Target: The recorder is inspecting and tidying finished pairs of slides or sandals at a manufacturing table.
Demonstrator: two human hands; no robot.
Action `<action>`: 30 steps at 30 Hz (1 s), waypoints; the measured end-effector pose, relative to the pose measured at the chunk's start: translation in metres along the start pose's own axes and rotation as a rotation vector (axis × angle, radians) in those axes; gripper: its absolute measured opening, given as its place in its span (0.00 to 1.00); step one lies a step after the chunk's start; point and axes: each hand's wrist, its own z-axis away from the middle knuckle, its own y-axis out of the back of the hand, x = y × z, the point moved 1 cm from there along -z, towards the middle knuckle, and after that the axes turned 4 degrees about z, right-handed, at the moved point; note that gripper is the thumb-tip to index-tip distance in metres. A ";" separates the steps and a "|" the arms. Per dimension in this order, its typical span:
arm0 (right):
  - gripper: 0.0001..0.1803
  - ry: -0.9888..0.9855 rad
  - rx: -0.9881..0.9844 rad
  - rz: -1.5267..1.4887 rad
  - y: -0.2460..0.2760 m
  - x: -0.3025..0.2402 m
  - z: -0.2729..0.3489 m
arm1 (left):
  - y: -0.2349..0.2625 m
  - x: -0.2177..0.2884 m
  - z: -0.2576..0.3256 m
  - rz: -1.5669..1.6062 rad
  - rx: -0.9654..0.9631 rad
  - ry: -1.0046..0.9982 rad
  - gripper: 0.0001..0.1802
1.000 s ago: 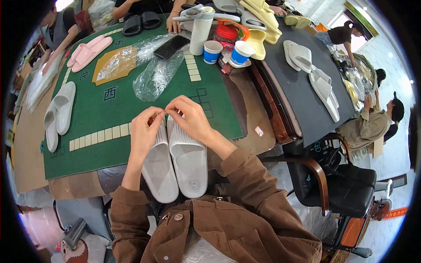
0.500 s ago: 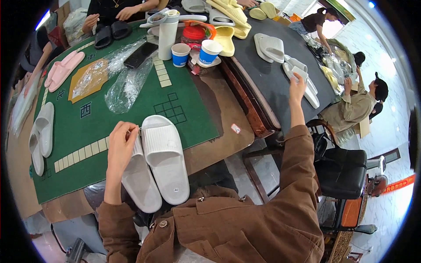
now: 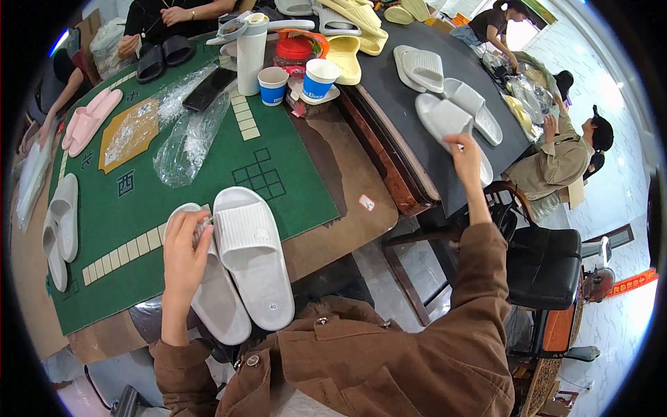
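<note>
Tall white cylindrical flask (image 3: 251,53), two blue-and-white paper cups (image 3: 272,85), crumpled clear plastic bag (image 3: 187,139) on green felt mat (image 3: 139,208), pink slippers (image 3: 89,119), black swivel chair (image 3: 545,267)

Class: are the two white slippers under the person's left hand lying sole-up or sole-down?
Sole-down: the white slippers show their ribbed straps and footbeds, under the left hand.

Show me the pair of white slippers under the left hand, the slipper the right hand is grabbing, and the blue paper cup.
pair of white slippers (image 3: 251,257): head view, on the ribbed strap of the right-hand slipper.
grey slipper (image 3: 436,118): head view, on its sole above the right hand.
blue paper cup (image 3: 272,86): head view, on its side wall.
</note>
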 end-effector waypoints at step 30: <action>0.06 0.282 -0.812 -0.758 -0.047 -0.277 0.116 | -0.016 0.032 0.065 -0.498 -0.088 -0.092 0.44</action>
